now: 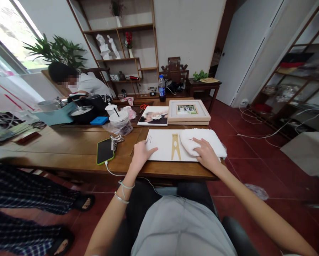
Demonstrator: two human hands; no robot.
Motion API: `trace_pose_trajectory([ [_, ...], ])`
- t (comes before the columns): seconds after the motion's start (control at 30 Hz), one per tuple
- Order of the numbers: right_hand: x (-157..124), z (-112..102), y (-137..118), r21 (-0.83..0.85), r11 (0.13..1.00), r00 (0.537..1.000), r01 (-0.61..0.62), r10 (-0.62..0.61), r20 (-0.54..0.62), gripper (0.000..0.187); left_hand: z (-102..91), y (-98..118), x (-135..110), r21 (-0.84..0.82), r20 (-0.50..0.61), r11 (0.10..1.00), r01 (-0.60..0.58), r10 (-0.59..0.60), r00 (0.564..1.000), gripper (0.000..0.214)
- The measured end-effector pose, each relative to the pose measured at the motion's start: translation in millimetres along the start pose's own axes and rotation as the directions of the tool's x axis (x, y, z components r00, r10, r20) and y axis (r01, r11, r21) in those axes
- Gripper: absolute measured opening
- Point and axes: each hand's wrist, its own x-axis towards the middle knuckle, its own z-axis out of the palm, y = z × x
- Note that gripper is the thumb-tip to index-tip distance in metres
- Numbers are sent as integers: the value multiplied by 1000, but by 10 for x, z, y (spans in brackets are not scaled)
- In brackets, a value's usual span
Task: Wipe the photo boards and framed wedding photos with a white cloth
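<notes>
A flat white board [160, 137] with small dark print at its upper left lies on the wooden table in front of me. My left hand [140, 153] rests at the board's left edge, thumb spread out over its surface. On the board is a tan, fork-shaped piece [175, 153] with an oval hole and two legs. A fluffy white cloth [214, 140] is bunched over the board's right part. My right hand [206, 154] presses into the cloth's near side, index finger stretched forward and the other fingers bent against it.
Behind the board lie a photo print [159, 119] and stacked wooden frames [202, 113]. A charging phone [105, 152], lidded cup [119, 119] and blue box [99, 121] sit leftward. A bottle [161, 89] stands behind. One person bends over at the far left; another's legs [28, 188] stand nearby.
</notes>
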Motion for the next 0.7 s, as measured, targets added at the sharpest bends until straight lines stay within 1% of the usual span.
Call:
trace_pose_trajectory([
  [0.1, -4, -5, -5, -2, 1000, 1000, 2, -2, 13, 39, 95, -59, -4, 4, -21, 996, -90, 90, 996, 48],
  [0.2, -4, -17, -7, -34, 999, 1000, 13, -12, 26, 38, 207, -115, 63, -61, -50, 971, -232, 229, 972, 50],
  [0.23, -3, -19, -7, -43, 999, 1000, 13, -12, 26, 37, 236, -125, 97, -87, -41, 954, -285, 283, 958, 50],
  [0.3, -1, -21, -6, -52, 999, 1000, 9, -8, 25, 38, 271, -128, 171, -139, 13, 917, -375, 380, 925, 50],
  [0.37, 0, -20, -7, -58, 998, 1000, 5, -4, 21, 37, 277, -120, 235, -178, 85, 889, -422, 441, 893, 51],
  [0.47, 4, -20, -11, -69, 998, 1000, -3, 4, 16, 36, 263, -112, 289, -194, 129, 881, -432, 459, 879, 54],
  [0.7, 21, -6, -10, -74, 997, 1000, -10, 11, 15, 33, 293, -156, 371, -201, 101, 866, -458, 484, 869, 54],
])
